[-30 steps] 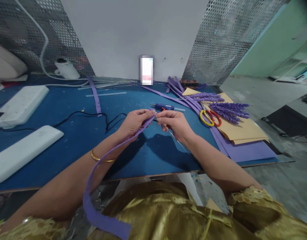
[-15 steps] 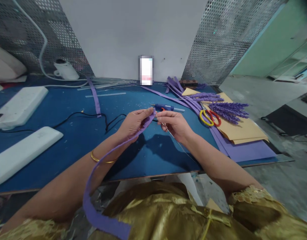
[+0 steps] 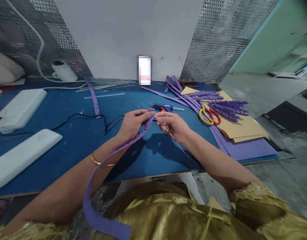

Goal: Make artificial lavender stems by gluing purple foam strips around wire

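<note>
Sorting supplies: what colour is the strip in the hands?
Purple strip, clearest in the head view.

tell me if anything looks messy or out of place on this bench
Small pale scraps litter the blue table, and a loose purple strip lies askew by the black cord. The strip in the left hand trails off the table edge.

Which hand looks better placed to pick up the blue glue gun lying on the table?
Probably the right hand: the blue glue gun lies just beyond its fingers, though they pinch a thin wire. The left hand grips the purple foam strip.
</note>
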